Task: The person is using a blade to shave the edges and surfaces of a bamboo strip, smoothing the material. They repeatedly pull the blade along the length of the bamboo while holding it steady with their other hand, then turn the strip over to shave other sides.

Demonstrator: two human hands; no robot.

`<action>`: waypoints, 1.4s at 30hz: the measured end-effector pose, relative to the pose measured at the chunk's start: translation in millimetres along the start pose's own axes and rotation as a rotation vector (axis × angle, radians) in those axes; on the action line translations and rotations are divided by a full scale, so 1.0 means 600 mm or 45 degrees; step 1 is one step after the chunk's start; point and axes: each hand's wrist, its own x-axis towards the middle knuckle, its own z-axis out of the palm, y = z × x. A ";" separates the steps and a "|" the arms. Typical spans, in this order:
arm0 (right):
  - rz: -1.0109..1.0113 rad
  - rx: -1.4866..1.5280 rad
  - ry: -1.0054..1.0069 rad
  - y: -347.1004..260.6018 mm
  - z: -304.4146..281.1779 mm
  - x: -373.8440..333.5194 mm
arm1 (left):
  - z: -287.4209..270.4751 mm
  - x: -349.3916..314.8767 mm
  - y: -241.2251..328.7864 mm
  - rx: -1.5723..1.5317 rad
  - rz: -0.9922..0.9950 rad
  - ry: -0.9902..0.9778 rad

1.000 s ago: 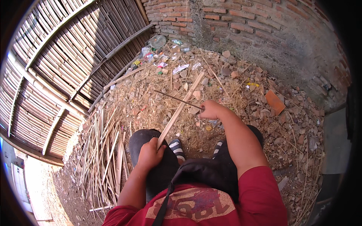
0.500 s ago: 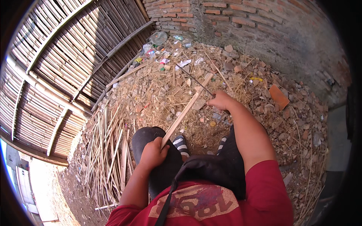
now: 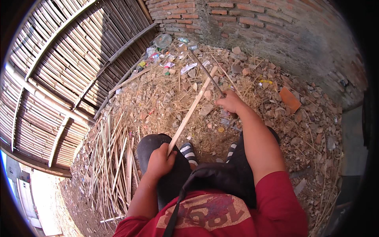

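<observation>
A person in a red shirt works with bare hands above rubble-strewn ground. The left hand is closed, its fingers wrapped around the near end of a pale strip just above the left knee. From those fingers the strip slants up and away to the right, its far end lying just ahead and to the left of the right fingers. The left forearm rises from the lower edge, angled slightly inward, the wrist roughly in line with it.

The right hand, farther forward than the left, is curled with its back turned up, fingers gripping the near end of a long dark tool. From this grip the tool points forward and to the left, crossing the strip near its far end; whether the two touch cannot be told. The right arm reaches forward from the sleeve and leans inward toward the hand.

To the left of the left fingers lies a heap of thin sticks. An orange tile rests well to the right of the right fingers. Ahead of both hands, litter is scattered before a brick wall.
</observation>
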 end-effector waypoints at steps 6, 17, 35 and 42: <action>-0.232 -0.419 -0.093 0.028 0.004 -0.004 | -0.008 0.004 0.004 0.027 0.040 -0.099; 0.054 1.357 0.668 0.005 -0.079 0.000 | -0.091 -0.008 -0.018 -0.089 0.029 0.148; 0.116 1.502 0.614 0.006 -0.094 -0.008 | -0.128 -0.168 -0.248 0.345 -0.530 0.394; 0.196 1.310 0.592 0.015 -0.066 -0.002 | -0.180 -0.262 -0.431 0.970 -1.059 0.505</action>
